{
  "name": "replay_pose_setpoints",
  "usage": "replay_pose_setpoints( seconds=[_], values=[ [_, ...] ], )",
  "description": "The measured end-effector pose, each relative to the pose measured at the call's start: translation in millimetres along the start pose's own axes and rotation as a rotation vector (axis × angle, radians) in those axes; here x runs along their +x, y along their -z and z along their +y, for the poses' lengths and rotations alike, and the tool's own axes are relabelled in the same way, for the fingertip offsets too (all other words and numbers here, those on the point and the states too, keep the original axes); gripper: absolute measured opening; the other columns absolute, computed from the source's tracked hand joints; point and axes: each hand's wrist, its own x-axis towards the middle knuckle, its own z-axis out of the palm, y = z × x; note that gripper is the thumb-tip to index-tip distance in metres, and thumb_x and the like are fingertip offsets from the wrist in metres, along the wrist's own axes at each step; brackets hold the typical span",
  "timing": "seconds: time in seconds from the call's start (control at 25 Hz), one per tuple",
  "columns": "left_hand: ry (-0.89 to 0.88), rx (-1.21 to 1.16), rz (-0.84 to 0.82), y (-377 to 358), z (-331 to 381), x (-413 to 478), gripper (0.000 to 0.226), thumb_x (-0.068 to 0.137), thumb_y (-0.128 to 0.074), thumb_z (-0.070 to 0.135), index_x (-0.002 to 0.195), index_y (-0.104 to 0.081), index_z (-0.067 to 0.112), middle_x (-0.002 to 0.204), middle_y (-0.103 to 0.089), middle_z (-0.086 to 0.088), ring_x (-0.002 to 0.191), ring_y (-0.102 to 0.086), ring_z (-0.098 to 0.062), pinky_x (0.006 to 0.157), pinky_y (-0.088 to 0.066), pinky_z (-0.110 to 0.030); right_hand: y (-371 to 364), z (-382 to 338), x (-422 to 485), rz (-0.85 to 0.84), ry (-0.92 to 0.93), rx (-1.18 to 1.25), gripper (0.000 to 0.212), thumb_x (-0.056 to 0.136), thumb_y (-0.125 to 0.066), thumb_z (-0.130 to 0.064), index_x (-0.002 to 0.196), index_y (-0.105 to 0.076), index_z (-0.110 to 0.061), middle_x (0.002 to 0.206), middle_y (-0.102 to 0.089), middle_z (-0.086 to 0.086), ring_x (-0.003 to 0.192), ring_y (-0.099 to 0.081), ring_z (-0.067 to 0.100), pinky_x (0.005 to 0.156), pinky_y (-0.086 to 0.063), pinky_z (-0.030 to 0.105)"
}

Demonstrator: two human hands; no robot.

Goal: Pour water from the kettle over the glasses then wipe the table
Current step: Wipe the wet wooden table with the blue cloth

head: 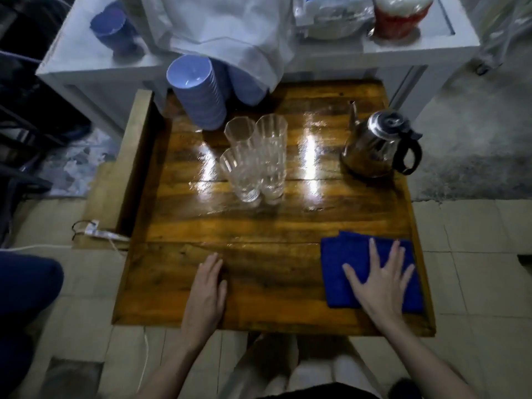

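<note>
Three tall clear glasses (254, 156) stand close together in the middle of the wooden table (273, 226), whose top shines wet around them. A steel kettle (377, 142) with a black handle stands at the table's right side, spout pointing away. A folded blue cloth (345, 254) lies at the near right corner. My right hand (380, 280) presses flat on the cloth with fingers spread. My left hand (208, 289) rests flat on the bare wood near the front edge, holding nothing.
A stack of blue bowls (198, 90) leans at the table's far left. Behind stands a white cabinet (95, 73) with a white cloth (230, 33), a blue cup (110, 24) and a red-lidded jar (400, 12). A power strip (98, 233) lies on the floor at left.
</note>
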Motion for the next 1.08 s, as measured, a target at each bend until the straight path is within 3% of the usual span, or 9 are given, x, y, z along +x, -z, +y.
replay_pose_setpoints(
  seconds=[0.12,0.24,0.4,0.52,0.64,0.68,0.8,0.88,1.08],
  values=[
    [0.020,0.054,0.020,12.5,-43.7,-7.5,0.056,0.100,-0.032,0.040,0.147,-0.034,0.009,0.157,-0.029,-0.009,0.147,-0.021,-0.020,0.120,-0.019,-0.042,-6.8,-8.8,2.3,0.031,-0.035,-0.073,0.095,0.082,-0.020,-0.082,0.157,-0.005,-0.028,0.163,0.003,0.021,0.150,0.005,0.038,0.118,0.004,0.063],
    [0.052,0.042,0.065,25.0,-84.0,2.9,0.059,0.099,-0.034,0.041,0.149,-0.029,0.009,0.159,-0.024,-0.010,0.149,-0.016,-0.020,0.122,-0.016,-0.047,-11.6,-25.7,6.0,0.031,0.047,-0.144,0.096,0.080,-0.015,-0.085,0.157,0.001,-0.030,0.164,0.006,0.019,0.151,0.006,0.038,0.118,0.004,0.062],
    [0.027,-0.026,0.110,40.7,-125.9,19.0,0.071,0.095,-0.032,0.054,0.153,-0.018,0.015,0.163,-0.013,-0.001,0.150,-0.008,-0.015,0.123,-0.006,-0.044,-14.2,-50.8,17.2,-0.063,0.359,-0.212,0.098,0.077,-0.023,-0.088,0.155,0.010,-0.037,0.163,0.022,0.011,0.150,0.019,0.030,0.118,0.012,0.055],
    [0.018,0.006,0.120,51.7,-146.1,32.6,0.077,0.093,-0.029,0.062,0.155,-0.013,0.018,0.163,-0.012,0.000,0.150,-0.009,-0.014,0.123,-0.006,-0.045,0.8,-64.2,21.4,-0.262,0.642,-0.328,0.102,0.074,-0.018,-0.094,0.152,0.018,-0.039,0.159,0.034,0.006,0.147,0.029,0.026,0.118,0.018,0.052],
    [0.031,0.114,0.119,50.4,-152.2,46.3,0.076,0.095,-0.024,0.062,0.155,-0.014,0.016,0.163,-0.014,-0.003,0.150,-0.010,-0.015,0.122,-0.007,-0.046,20.8,-77.4,26.4,-0.404,0.880,-0.391,0.101,0.078,-0.028,-0.090,0.153,0.014,-0.039,0.159,0.032,-0.001,0.147,0.029,0.019,0.118,0.022,0.046],
    [0.014,0.156,0.122,48.4,-151.8,49.0,0.075,0.096,-0.022,0.061,0.155,-0.016,0.014,0.163,-0.015,-0.004,0.150,-0.011,-0.016,0.122,-0.007,-0.046,21.5,-79.9,23.7,-0.362,0.843,-0.332,0.099,0.080,-0.031,-0.088,0.154,0.010,-0.038,0.161,0.029,-0.003,0.149,0.024,0.018,0.119,0.020,0.044],
    [0.003,0.210,0.124,46.7,-154.7,48.6,0.073,0.097,-0.020,0.058,0.154,-0.018,0.011,0.162,-0.017,-0.006,0.150,-0.011,-0.017,0.123,-0.004,-0.044,1.7,-89.8,-0.7,-0.135,0.278,-0.066,0.105,0.078,-0.023,-0.088,0.157,0.007,-0.026,0.164,0.019,0.005,0.151,0.017,0.021,0.121,0.013,0.047],
    [0.006,0.205,0.129,46.7,-153.8,48.8,0.072,0.097,-0.020,0.057,0.154,-0.019,0.011,0.162,-0.018,-0.006,0.150,-0.010,-0.017,0.123,-0.004,-0.044,-15.5,-102.2,-9.7,-0.099,0.086,-0.064,0.116,0.070,-0.014,-0.094,0.157,0.009,-0.020,0.164,0.016,0.014,0.150,0.017,0.027,0.121,0.010,0.051],
    [0.004,0.210,0.137,47.0,-155.3,52.6,0.070,0.098,-0.025,0.053,0.153,-0.022,0.011,0.161,-0.020,-0.006,0.150,-0.011,-0.018,0.122,-0.009,-0.048,-28.2,-116.9,-2.7,-0.111,0.318,-0.174,0.110,0.068,-0.022,-0.097,0.156,0.004,-0.036,0.162,0.020,0.016,0.149,0.021,0.035,0.116,0.010,0.064]
  ],
)
